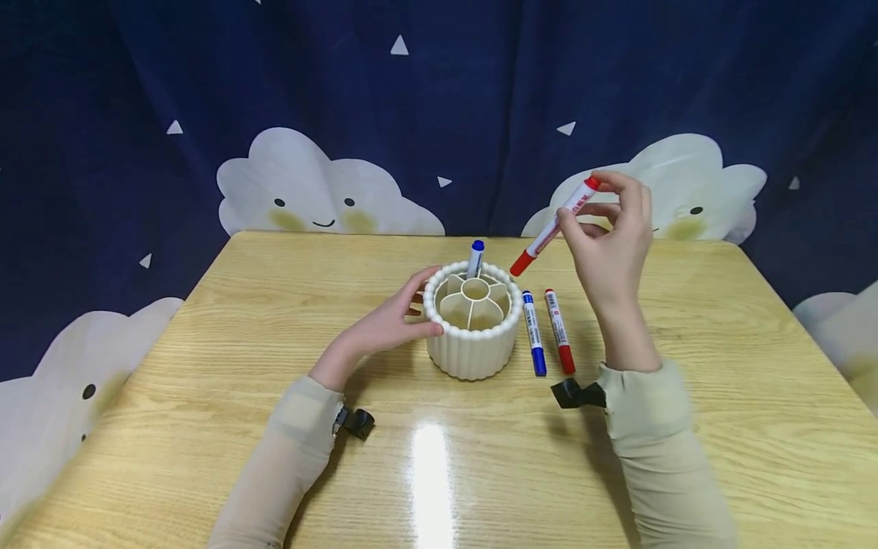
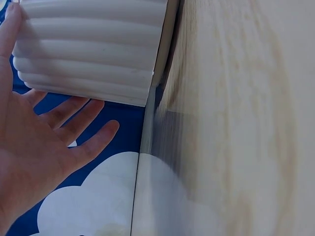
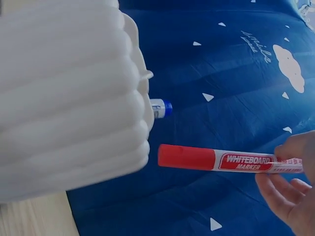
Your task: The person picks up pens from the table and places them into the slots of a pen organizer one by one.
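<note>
A cream ribbed pen holder [image 1: 472, 354] with several compartments stands upright on the table. My left hand [image 1: 389, 326] holds it from the left, thumb at the near rim and fingers round the far side; in the left wrist view the lower fingers [image 2: 81, 118] are spread beside its wall. A blue-capped marker [image 1: 475, 259] stands in a rear compartment. My right hand [image 1: 616, 240] pinches a red whiteboard marker [image 1: 551, 231] near its upper end. That marker slants down to the left, its red cap [image 3: 187, 157] just off the holder's right rim.
Right of the holder, a blue marker [image 1: 533, 333] and another red marker [image 1: 559, 332] lie side by side on the wooden table [image 1: 206, 427]. Behind the table's far edge hangs a dark blue curtain [image 1: 357, 84] with clouds and triangles.
</note>
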`<action>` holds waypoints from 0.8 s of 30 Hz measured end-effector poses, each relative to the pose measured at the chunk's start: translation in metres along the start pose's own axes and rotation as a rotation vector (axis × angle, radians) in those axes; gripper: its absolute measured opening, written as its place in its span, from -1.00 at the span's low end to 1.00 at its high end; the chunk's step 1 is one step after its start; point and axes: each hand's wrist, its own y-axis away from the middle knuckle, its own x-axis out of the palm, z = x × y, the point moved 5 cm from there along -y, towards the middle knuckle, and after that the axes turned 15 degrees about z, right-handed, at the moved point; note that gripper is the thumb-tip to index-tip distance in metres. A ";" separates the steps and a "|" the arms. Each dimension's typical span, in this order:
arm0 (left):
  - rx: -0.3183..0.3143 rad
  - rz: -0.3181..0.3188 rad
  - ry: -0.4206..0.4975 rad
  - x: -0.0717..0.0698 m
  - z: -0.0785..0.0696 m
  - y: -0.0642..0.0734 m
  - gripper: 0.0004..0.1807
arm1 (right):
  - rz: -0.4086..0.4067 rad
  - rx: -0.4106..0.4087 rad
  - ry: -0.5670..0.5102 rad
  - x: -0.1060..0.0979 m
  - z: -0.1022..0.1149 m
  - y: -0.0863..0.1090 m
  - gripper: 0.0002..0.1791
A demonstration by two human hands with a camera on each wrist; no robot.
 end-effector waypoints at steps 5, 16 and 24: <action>-0.003 -0.002 0.001 -0.001 0.000 0.000 -0.10 | 0.009 -0.042 -0.049 0.011 0.004 0.001 -0.52; 0.005 0.004 -0.001 -0.001 0.000 0.000 -0.07 | 0.129 -0.098 -0.019 0.033 0.000 0.019 -0.56; 0.006 -0.002 0.011 -0.001 0.002 0.001 -0.06 | 0.169 -0.117 -0.025 0.040 -0.004 0.023 -0.61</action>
